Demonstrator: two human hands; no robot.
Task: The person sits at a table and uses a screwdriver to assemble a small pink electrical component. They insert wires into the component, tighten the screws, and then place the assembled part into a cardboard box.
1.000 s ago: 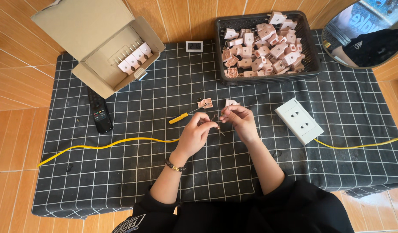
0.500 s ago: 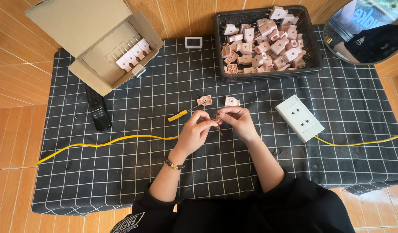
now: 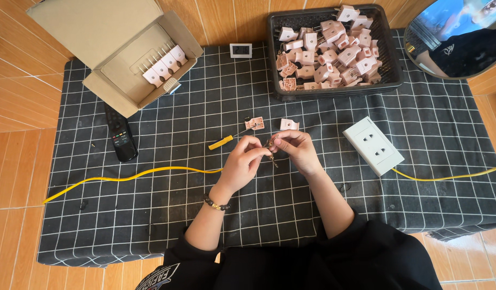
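- Checked dark cloth point(image 3: 151, 215) covers the wooden floor.
- Black basket point(image 3: 390, 80) at one o'clock holds pink plugs point(image 3: 326, 45).
- Cardboard box point(image 3: 113, 91) at eleven o'clock holds four more.
- Left hand point(image 3: 242, 164) and right hand point(image 3: 296, 150) meet at centre, fingertips pinched on a small metal part point(image 3: 270, 146).

Light was bright, even, diffuse; shadows soft under the cardboard box point(image 3: 116, 51) at ten o'clock; round mirror point(image 3: 462, 37) at two o'clock reflected brightly; focus sharp; slight edge distortion.

Box point(image 3: 119, 59) left, basket point(image 3: 334, 91) right (both behind), socket point(image 3: 373, 145) nearer.
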